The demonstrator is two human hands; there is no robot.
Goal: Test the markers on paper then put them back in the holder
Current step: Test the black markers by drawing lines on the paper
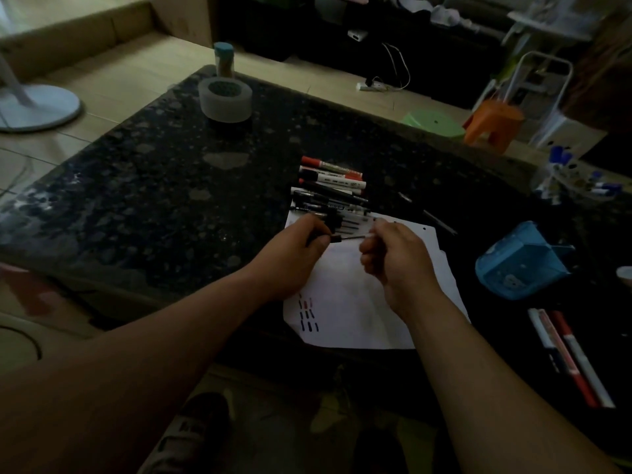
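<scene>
A white sheet of paper [355,302] lies on the dark stone table [171,186], with short red and blue test strokes near its front left corner. Above it, my left hand [294,254] grips a dark pen piece [333,238] while my right hand [396,254] pinches the thin pen part [355,237] sticking out of it. A row of several markers and pens [331,186], red-capped and black, lies just beyond the paper. The blue holder [519,261] lies tipped on its side to the right.
Three more markers [571,357] lie at the front right of the table. A grey tape roll [225,99] and a capped jar [223,59] stand at the far end. Blue-capped items [578,176] sit at the right edge. Stools and a fan base stand on the floor.
</scene>
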